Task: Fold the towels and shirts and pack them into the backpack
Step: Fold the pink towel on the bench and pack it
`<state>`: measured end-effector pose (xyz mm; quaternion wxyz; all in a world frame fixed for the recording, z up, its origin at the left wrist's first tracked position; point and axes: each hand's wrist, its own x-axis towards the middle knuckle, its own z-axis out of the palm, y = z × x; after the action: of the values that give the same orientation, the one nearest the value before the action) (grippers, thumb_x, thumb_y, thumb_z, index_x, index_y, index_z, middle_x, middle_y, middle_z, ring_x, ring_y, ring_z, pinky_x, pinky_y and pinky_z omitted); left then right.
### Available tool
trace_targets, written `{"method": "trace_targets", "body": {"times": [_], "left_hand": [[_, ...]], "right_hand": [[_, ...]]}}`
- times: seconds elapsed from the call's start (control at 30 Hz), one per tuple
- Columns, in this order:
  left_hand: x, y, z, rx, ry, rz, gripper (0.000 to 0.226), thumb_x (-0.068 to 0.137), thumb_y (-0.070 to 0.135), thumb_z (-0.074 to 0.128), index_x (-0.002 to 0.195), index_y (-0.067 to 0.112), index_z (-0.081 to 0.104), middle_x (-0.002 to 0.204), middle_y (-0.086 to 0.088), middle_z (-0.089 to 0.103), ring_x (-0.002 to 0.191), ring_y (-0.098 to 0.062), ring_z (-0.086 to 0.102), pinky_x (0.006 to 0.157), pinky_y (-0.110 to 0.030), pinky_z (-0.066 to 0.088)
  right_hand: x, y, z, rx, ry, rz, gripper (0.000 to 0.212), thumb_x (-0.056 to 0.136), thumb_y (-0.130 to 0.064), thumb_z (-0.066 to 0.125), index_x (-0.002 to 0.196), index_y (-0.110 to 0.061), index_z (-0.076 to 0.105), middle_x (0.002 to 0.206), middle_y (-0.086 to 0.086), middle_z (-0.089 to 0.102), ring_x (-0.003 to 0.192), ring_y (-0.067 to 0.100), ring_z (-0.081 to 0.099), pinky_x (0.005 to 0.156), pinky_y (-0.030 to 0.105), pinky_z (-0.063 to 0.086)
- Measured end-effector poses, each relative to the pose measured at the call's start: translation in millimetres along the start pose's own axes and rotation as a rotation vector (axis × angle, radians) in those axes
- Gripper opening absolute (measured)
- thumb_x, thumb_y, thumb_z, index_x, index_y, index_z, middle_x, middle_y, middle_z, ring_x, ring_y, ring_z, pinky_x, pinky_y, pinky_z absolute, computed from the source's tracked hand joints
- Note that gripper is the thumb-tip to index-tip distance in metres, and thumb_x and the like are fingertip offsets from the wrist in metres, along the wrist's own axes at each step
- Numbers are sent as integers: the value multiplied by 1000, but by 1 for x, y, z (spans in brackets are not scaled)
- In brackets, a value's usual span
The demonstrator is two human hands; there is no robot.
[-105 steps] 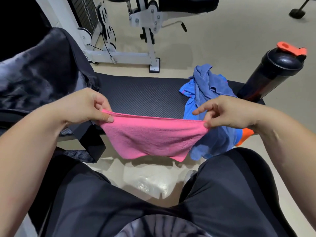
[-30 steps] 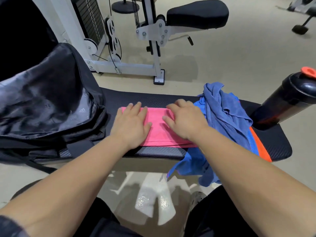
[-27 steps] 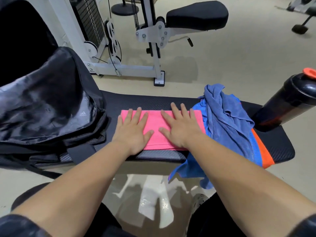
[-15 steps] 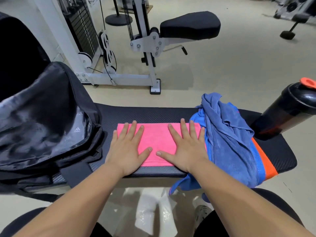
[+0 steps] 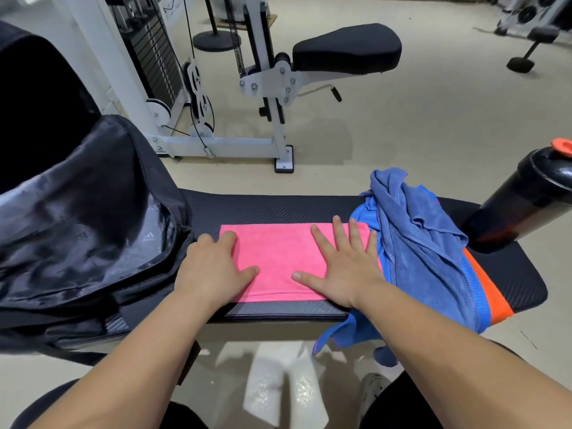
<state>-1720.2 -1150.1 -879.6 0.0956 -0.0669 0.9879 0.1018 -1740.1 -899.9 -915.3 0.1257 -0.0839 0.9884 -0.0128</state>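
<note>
Here both hands, left [image 5: 213,270] and right [image 5: 343,270], lay flat and unclenched on the pink towel [image 5: 278,258], smoothing its fold. Next probably came another fold, then the backpack [image 5: 86,218] just left.

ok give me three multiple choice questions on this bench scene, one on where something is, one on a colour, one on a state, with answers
1. Where is the backpack relative to the pink towel?
A. to its left on the bench
B. to its right
C. on the floor under it

2. What colour is the lid tab of the black bottle?
A. green
B. orange
C. white

3. How is the pink towel lying?
A. crumpled in a heap
B. hanging in the air
C. folded flat on the bench

Answers:
1 A, the backpack sits at the bench's left end beside the towel.
2 B, an orange tab shows at the bottle's top.
3 C, the left hand and right hand press it flat; the blue clothes are the crumpled pile.
</note>
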Motion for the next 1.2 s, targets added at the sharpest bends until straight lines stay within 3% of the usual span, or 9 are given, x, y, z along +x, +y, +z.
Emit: {"method": "trace_targets", "body": {"times": [0.17,0.33,0.47,0.63,0.7,0.8,1.0,1.07,1.2], "left_hand": [[6,-1,-5,-321,-97,-42,59,79,44,78,132,30,54,126,-7,59,111,-28,58,91,-33,46],[11,-1,-6,-806,-78,-184,51,73,5,80,117,27,65,121,-3,62,92,-17,61,67,-25,45],[9,0,-10,-1235,-171,-273,52,69,-5,82,112,22,68,114,-11,66,93,-28,68,82,-39,58],[0,-2,-6,-1509,-277,-298,42,77,-9,71,112,14,69,97,-20,65,88,-34,49,64,-38,41],[-2,1,-4,-1518,-232,-249,49,78,-14,69,120,11,67,99,-14,72,88,-33,61,72,-38,49],[-7,7,-11,-1433,-62,-172,58,78,-20,67,128,9,63,100,5,75,86,-10,73,75,-28,57],[-27,17,-37,-1223,55,-60,62,79,-14,71,129,21,63,90,-22,75,77,-30,70,82,-56,58],[-29,25,-49,-1040,87,26,60,78,-4,77,130,24,64,97,-27,72,76,-26,67,81,-54,57],[-25,58,-64,-582,113,210,69,71,17,86,135,26,62,125,-4,62,99,-17,63,103,-39,49]], "right_hand": [[-1,-2,-5,-24,-20,15,109,66,-102,5,155,-43,-17,164,7,-28,149,36,-28,114,67,-16],[5,-22,-13,66,76,-27,90,81,-90,7,155,-45,-14,163,1,-30,149,33,-30,114,66,-17],[5,-26,7,18,20,-55,86,82,-88,3,155,-46,-14,164,1,-27,150,32,-27,116,64,-15],[5,-26,8,25,38,-50,87,81,-88,4,156,-45,-12,165,0,-25,150,33,-26,116,64,-15],[4,-26,8,21,47,-53,86,82,-88,5,156,-45,-12,165,0,-25,150,33,-26,115,64,-16],[3,-27,7,23,48,-49,85,83,-87,5,156,-45,-12,165,1,-25,150,33,-26,115,65,-16],[6,-47,3,117,-12,-74,82,87,-83,13,157,-44,-5,164,0,-26,149,34,-29,113,65,-18],[6,-49,-2,312,7,-119,73,96,-72,22,159,-39,7,168,0,-14,152,29,-21,118,60,-15],[-4,-30,-14,960,261,-38,53,104,-42,44,151,-17,42,162,7,31,152,21,19,124,37,13]]}}
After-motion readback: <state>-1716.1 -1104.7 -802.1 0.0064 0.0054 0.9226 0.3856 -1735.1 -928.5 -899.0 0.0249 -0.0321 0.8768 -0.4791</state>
